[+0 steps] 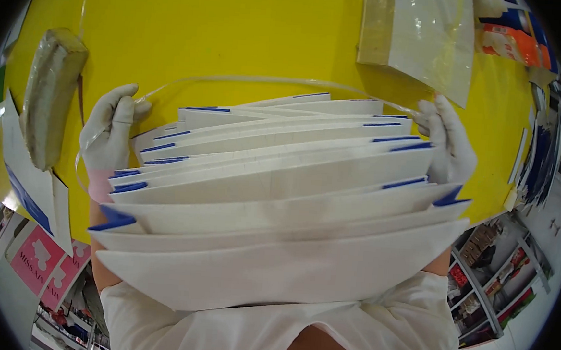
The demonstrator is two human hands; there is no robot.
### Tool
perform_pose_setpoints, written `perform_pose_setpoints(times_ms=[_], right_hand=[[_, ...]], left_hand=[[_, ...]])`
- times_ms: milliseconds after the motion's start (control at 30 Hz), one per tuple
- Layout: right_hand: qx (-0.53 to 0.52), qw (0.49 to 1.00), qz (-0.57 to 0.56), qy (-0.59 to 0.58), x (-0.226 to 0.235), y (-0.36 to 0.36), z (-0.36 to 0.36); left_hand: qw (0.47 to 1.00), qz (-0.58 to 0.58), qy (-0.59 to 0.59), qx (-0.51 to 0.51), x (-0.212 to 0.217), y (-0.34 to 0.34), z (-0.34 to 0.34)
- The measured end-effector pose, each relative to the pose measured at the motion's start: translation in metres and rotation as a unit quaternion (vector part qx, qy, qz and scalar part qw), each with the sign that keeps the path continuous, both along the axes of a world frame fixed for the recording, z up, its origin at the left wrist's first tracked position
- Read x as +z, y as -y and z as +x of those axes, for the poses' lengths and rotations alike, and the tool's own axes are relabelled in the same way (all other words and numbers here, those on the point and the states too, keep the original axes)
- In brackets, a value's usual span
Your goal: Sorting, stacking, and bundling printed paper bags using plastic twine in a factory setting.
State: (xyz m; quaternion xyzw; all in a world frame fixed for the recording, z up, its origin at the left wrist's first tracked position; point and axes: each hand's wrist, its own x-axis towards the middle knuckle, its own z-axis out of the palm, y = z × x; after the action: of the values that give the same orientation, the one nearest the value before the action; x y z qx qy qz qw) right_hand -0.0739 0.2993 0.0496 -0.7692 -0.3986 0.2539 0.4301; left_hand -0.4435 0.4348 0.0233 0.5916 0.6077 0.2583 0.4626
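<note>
Matt paper stack [281,263], glossy plastic strip [254,79].

1 head-worn fisheye looks down closely over the table [258,30].

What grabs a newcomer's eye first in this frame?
The pile of white, blue-edged pieces fanned across the centre, in front of the person's chest. Just beyond it, a thin, pale strip arcs between the white-gloved left hand and right hand. Behind everything, the bright yellow table fills the upper view.
</note>
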Motion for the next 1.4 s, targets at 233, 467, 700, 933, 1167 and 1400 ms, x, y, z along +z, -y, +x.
perform_pose_setpoints(times_ms=[233,467,700,933,1167,1400], right_hand=[[-0.103,0.991,-0.065,-0.064,-0.041,-0.006,-0.005],[0.024,0.955,-0.249,-0.162,-0.019,-0.019,0.008],[0.048,0.934,-0.312,-0.165,-0.012,-0.039,0.002],[0.056,0.886,-0.29,-0.356,-0.024,-0.037,-0.005],[0.017,0.88,-0.311,-0.359,-0.01,-0.025,-0.014],[0.073,0.883,-0.282,-0.368,-0.024,-0.019,-0.031]], left_hand=[[0.989,-0.118,0.073,0.048,0.012,0.013,0.03],[0.973,-0.142,-0.062,-0.173,0.031,-0.013,0.022],[0.932,-0.178,-0.12,-0.291,0.035,-0.031,0.041],[0.936,-0.154,-0.092,-0.302,0.04,-0.018,0.024],[0.857,-0.272,0.323,-0.296,0.022,-0.032,-0.004],[0.773,-0.424,0.447,-0.153,-0.012,-0.017,-0.019]])
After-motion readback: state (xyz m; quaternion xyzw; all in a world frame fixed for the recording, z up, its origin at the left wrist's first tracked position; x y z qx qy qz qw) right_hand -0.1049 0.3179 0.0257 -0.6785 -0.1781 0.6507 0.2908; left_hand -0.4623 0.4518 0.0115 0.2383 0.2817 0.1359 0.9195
